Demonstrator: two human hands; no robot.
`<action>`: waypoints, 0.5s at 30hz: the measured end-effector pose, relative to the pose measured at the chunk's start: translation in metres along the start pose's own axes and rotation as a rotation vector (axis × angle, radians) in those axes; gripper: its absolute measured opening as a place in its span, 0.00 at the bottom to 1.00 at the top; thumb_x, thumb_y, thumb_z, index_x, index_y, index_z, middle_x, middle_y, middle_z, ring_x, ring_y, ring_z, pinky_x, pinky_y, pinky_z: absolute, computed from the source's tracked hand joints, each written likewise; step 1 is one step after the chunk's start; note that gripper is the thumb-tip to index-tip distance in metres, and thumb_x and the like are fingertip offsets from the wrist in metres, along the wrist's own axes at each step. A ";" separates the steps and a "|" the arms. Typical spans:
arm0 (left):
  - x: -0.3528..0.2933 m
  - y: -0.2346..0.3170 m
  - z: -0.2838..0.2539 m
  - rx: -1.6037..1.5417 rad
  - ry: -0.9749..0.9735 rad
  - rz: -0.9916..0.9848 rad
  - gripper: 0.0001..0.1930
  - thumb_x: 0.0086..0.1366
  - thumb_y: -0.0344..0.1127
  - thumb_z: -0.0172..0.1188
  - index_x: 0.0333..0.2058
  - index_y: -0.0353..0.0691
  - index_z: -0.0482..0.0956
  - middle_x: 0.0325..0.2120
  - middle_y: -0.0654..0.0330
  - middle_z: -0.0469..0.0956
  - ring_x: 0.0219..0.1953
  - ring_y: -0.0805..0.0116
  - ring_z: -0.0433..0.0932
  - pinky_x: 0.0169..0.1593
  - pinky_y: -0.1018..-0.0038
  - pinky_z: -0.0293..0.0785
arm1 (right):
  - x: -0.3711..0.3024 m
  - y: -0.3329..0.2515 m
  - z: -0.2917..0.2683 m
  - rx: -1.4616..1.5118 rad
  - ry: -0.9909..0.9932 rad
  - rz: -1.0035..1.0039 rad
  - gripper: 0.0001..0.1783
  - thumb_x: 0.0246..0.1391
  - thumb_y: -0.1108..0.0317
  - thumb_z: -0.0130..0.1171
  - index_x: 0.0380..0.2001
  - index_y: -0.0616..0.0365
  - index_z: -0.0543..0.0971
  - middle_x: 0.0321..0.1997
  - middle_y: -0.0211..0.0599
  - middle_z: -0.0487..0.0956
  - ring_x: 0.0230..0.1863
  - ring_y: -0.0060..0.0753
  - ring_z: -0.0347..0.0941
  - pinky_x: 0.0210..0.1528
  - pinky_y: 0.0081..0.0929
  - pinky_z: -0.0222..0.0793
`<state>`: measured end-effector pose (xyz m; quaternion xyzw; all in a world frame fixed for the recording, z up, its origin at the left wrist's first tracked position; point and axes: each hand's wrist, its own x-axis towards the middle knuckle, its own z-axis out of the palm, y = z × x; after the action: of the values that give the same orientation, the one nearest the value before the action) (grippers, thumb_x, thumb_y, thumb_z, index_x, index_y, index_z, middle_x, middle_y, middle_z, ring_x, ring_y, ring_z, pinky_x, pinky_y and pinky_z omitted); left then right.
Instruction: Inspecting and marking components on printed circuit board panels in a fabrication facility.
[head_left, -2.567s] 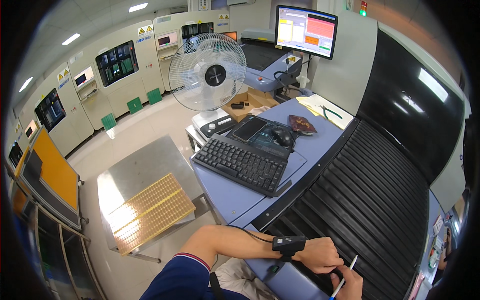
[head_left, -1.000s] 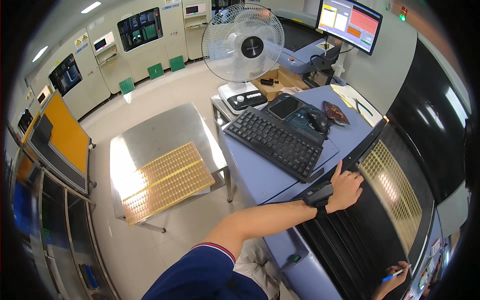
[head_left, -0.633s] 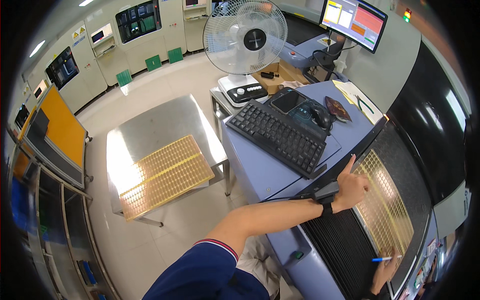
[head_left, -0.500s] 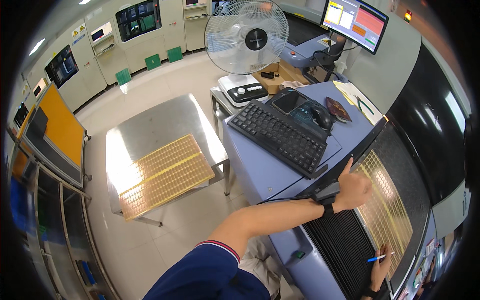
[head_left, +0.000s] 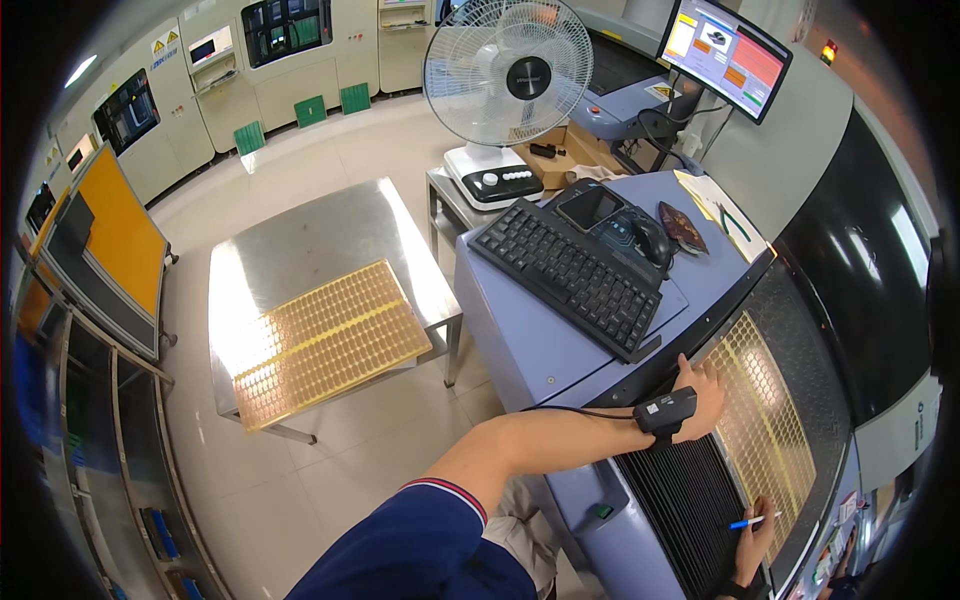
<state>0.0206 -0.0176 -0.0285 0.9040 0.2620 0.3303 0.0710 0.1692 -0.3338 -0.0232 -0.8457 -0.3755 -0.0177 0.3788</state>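
A gold, grid-patterned panel [head_left: 768,420] lies on the black bed of a blue machine at the right. My left hand [head_left: 703,398] is at the panel's left edge, its fingers stretched toward it and the thumb apart. A small black device [head_left: 664,411] is strapped to that wrist, with a cable along the forearm. Lower down, my right hand [head_left: 757,545] rests at the panel's near end. Between its fingers is a blue-and-white pen [head_left: 745,522], lying crosswise. The right palm is turned out of sight.
A black keyboard [head_left: 567,275], a mouse [head_left: 652,243] and pliers [head_left: 734,223] lie on the machine's blue top. Beyond stand a monitor [head_left: 725,55] and a fan [head_left: 510,75]. Left, a steel table [head_left: 300,235] bears a second gold panel [head_left: 335,340]. Black ribbed bellows [head_left: 675,500] adjoin the bed.
My left hand has drawn back toward me along the panel's edge, and its fingers have straightened. The right hand still holds the pen. A picture has appeared on the monitor. The whole view has shifted slightly.
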 end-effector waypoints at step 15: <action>-0.040 0.027 -0.093 -1.523 -0.002 -0.242 0.42 0.60 0.43 0.70 0.66 0.31 0.59 0.66 0.43 0.60 0.62 0.51 0.71 0.63 0.62 0.68 | -0.021 -0.070 -0.014 -0.309 0.488 -0.083 0.09 0.67 0.76 0.53 0.47 0.70 0.75 0.40 0.50 0.79 0.43 0.41 0.78 0.51 0.31 0.73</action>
<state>-0.0526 -0.0654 0.0295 0.5711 0.0593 0.4086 0.7095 0.1125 -0.3256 0.0244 -0.8479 -0.3005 -0.2932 0.3237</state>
